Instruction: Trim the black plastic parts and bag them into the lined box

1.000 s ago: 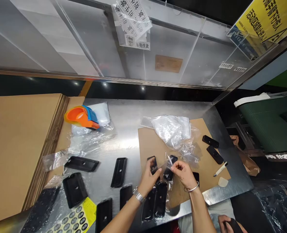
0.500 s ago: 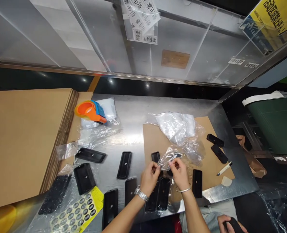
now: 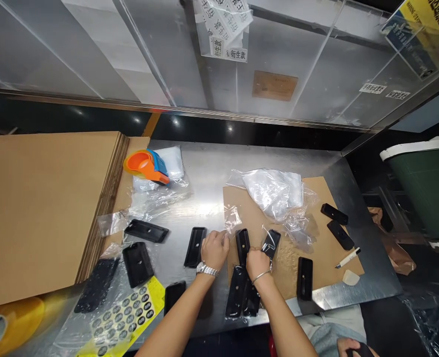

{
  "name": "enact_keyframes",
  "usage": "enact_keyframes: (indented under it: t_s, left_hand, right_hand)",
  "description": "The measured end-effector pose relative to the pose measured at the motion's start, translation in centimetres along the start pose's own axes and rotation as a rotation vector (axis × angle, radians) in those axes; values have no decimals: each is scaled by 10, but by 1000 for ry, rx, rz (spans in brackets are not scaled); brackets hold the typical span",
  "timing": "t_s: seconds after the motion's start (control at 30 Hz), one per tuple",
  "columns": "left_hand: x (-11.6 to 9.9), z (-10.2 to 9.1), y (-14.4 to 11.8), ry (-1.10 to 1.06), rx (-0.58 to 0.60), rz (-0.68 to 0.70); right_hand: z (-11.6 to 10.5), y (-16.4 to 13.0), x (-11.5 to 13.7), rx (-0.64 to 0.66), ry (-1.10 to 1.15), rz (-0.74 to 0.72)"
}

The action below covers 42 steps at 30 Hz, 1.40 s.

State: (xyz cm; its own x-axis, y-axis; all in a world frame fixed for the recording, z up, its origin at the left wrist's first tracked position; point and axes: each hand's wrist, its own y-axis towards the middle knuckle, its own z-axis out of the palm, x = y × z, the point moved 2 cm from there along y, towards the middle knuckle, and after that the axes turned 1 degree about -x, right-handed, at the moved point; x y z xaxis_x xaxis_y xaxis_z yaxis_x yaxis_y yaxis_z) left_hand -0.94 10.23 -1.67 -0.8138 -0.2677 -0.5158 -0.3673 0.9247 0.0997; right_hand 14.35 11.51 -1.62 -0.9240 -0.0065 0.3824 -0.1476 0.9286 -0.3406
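My left hand (image 3: 215, 250), a watch on its wrist, is closed with thumb and fingertips on a small clear plastic bag (image 3: 233, 218) that spreads out above it. A black shallow tray (image 3: 194, 248) lies just left of that hand. My right hand (image 3: 258, 264), wearing a bangle, is curled at the lower end of a narrow black tray (image 3: 242, 244); its fingertips are partly hidden. Beside it on the right, another black tray (image 3: 272, 243) lies in clear film. Two bagged trays (image 3: 236, 292) rest side by side below my right hand.
Cardboard sheets (image 3: 44, 208) are stacked at left, near a tape dispenser (image 3: 147, 166) and a yellow sticker sheet (image 3: 130, 317). Clear bags (image 3: 273, 191) lie on a cardboard mat (image 3: 318, 258) with more black pieces and a marker (image 3: 348, 258). Another person's hand (image 3: 348, 345) shows at lower right.
My hands have moved apart; the left went left with clear film, the right moved down to the narrow tray. A tray in clear film now lies right of my right hand. The view shifted slightly.
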Motion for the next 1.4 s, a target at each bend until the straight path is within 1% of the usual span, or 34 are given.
enact_keyframes:
  t_s: [0.07,0.13,0.2,0.27,0.33,0.43,0.5,0.57,0.63,0.7,0.8,0.87,0.97,1.1,1.17,1.3,1.4]
  left_hand:
    - [2,3,0,15,24,-11]
    - [2,6,0,4,59,-10]
    - [3,9,-1,-29,103,-1]
    - [3,12,-2,-81,154,16]
    - [3,16,-3,-147,211,47]
    - [4,22,-6,-238,288,94]
    - [5,25,-10,-272,318,107]
    - [5,28,-15,-277,331,108]
    - [4,30,-21,-254,316,103]
    - [0,30,-26,-213,269,95]
    - [-8,27,-30,-167,201,120]
    - [-13,24,-30,-170,206,188]
    - [-17,17,-29,-189,227,275]
    - [-15,3,-27,-194,198,276]
    - [-17,-2,-27,-204,205,296]
    - [-28,-12,-31,-230,240,353]
    - [-40,-19,-37,-260,278,400]
  right_hand:
    - [1,-3,-3,6,4,23]
    - [-7,-10,-10,2,46,18]
    - [-18,-18,-17,14,126,-32]
    - [-26,-26,-23,52,219,-111]
    - [-27,-30,-29,104,297,-176]
    - [-17,-26,-40,148,350,-195]
    - [-11,-20,-48,128,345,-170]
    - [-8,-15,-53,77,307,-139]
    - [-8,-13,-51,16,243,-109]
    - [-6,-15,-41,-35,173,-90]
    - [-1,-20,-23,-73,98,-101]
    - [2,-22,-15,-86,76,-117]
    - [3,-22,-13,-119,77,-103]
    - [-6,-23,-19,-165,111,-53]
    - [-12,-26,-20,-173,135,-43]
    - [-24,-32,-16,-181,185,-13]
    - [-33,-36,-8,-159,95,-7]
